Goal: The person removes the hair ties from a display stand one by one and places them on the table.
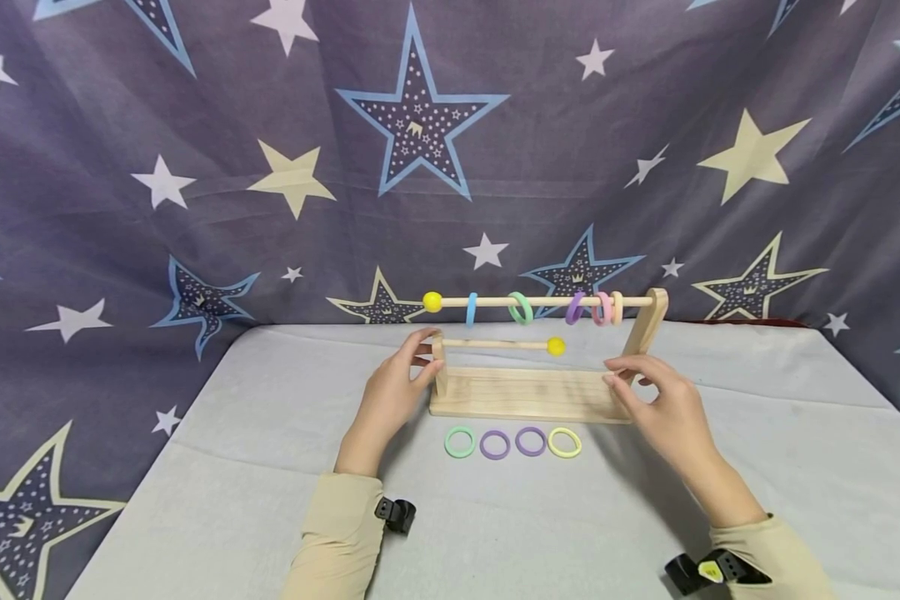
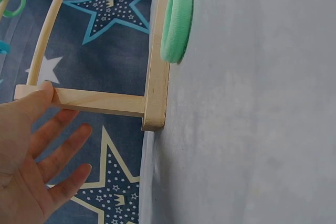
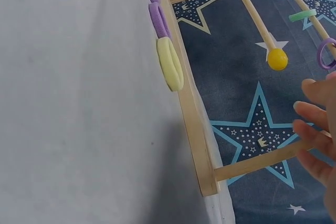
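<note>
A wooden rack (image 1: 525, 395) with two posts stands on the table. My left hand (image 1: 395, 386) pinches its short left post (image 2: 100, 101) between thumb and index finger, the other fingers spread behind. My right hand (image 1: 666, 408) is beside the tall right post (image 1: 647, 321), fingers loosely bent and holding nothing. Several hair ties hang on the upper rod: blue (image 1: 471, 309), green (image 1: 521, 308), purple (image 1: 574, 308), pink (image 1: 602, 308) and peach (image 1: 617, 308). The lower rod (image 1: 495, 343) is bare.
In front of the rack lie a green hair tie (image 1: 460, 455), two purple ones (image 1: 495, 457) and a yellow one (image 1: 565, 455) in a row. Yellow balls (image 1: 432, 302) cap the rod ends. A star-patterned curtain (image 1: 420, 233) hangs behind the grey tabletop (image 1: 495, 533).
</note>
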### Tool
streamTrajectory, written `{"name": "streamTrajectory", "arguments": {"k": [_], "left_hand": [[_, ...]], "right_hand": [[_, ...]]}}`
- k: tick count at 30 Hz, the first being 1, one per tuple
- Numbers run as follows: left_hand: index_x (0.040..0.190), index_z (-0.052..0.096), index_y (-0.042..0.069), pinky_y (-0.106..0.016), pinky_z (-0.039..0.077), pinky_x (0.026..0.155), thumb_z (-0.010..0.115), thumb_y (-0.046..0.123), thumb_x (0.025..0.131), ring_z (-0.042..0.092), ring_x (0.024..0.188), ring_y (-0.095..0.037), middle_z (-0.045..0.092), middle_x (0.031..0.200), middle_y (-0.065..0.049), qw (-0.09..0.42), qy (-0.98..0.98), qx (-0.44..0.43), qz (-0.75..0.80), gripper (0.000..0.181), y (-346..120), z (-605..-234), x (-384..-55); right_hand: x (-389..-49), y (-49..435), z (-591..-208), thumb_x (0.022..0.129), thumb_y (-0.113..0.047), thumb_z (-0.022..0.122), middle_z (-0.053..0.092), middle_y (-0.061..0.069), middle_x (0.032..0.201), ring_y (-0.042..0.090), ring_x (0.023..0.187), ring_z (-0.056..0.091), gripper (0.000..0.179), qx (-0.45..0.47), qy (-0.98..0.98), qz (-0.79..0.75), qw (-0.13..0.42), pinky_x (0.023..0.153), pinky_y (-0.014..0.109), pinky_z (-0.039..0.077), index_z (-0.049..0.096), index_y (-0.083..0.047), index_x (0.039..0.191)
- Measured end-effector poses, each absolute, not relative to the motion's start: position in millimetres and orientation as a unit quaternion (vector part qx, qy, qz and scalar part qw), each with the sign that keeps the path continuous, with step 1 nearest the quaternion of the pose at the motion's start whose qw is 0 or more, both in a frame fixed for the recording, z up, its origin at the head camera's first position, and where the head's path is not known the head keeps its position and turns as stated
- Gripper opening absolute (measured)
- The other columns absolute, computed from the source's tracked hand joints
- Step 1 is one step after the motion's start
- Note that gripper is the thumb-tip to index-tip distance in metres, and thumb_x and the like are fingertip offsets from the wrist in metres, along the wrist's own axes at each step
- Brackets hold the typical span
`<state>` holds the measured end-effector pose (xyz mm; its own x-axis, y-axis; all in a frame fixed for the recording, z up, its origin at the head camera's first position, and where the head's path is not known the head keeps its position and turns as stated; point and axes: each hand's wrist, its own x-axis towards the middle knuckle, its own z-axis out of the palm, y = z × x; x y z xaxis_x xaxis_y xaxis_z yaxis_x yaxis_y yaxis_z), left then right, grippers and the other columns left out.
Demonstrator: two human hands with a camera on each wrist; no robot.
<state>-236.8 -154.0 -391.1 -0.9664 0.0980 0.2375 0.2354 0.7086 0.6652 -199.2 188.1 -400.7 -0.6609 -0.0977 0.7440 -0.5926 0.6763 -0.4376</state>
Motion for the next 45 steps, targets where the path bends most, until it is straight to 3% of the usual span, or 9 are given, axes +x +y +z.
{"name": "streamTrajectory", "arguments": {"k": [7,20,28,39,45], "left_hand": [[0.144,0.048,0.025,-0.051,0.048,0.092,0.061,0.03,0.1,0.063,0.113,-0.027,0.067,0.121,-0.005,0.093,-0.919,-0.092,-0.372,0.046,-154.1,-391.4,-236.8],[0.144,0.049,0.024,-0.052,0.048,0.092,0.061,0.03,0.1,0.063,0.113,-0.027,0.067,0.121,-0.006,0.096,-0.92,-0.091,-0.37,0.047,-154.0,-391.1,-236.8],[0.143,0.048,0.028,-0.051,0.048,0.091,0.061,0.03,0.1,0.063,0.113,-0.026,0.067,0.121,-0.005,0.095,-0.92,-0.09,-0.369,0.045,-154.1,-391.5,-237.1],[0.144,0.049,0.025,-0.052,0.048,0.091,0.061,0.03,0.1,0.063,0.113,-0.027,0.067,0.121,-0.006,0.096,-0.92,-0.09,-0.369,0.046,-154.1,-391.1,-237.1],[0.144,0.048,0.025,-0.051,0.048,0.091,0.061,0.03,0.1,0.063,0.113,-0.027,0.067,0.122,-0.005,0.095,-0.919,-0.091,-0.371,0.047,-153.9,-392.1,-237.5]], "right_hand": [[-198.1,188.5,-397.2,0.078,0.011,0.076,0.072,0.01,0.089,0.01,0.08,0.061,0.025,0.187,-0.827,0.365,0.383,0.072,0.016,0.044,0.073,-0.002,0.099],[-198.9,189.2,-395.7,0.076,0.017,0.075,0.072,0.016,0.094,-0.009,0.09,0.058,0.025,0.156,-0.781,0.42,0.434,0.075,0.013,0.044,0.074,0.003,0.097],[-198.3,192.3,-391.6,0.081,0.015,0.072,0.07,0.021,0.096,-0.004,0.091,0.06,0.022,0.141,-0.766,0.447,0.439,0.077,0.013,0.045,0.073,0.006,0.101],[-199.2,194.3,-389.1,0.081,0.019,0.069,0.068,0.023,0.094,0.0,0.083,0.06,0.023,0.121,-0.74,0.479,0.457,0.073,0.014,0.047,0.07,0.011,0.102],[-196.5,197.0,-386.8,0.085,0.012,0.07,0.071,0.01,0.092,0.001,0.082,0.061,0.019,0.101,-0.742,0.487,0.449,0.073,0.014,0.047,0.072,0.008,0.103]]}}
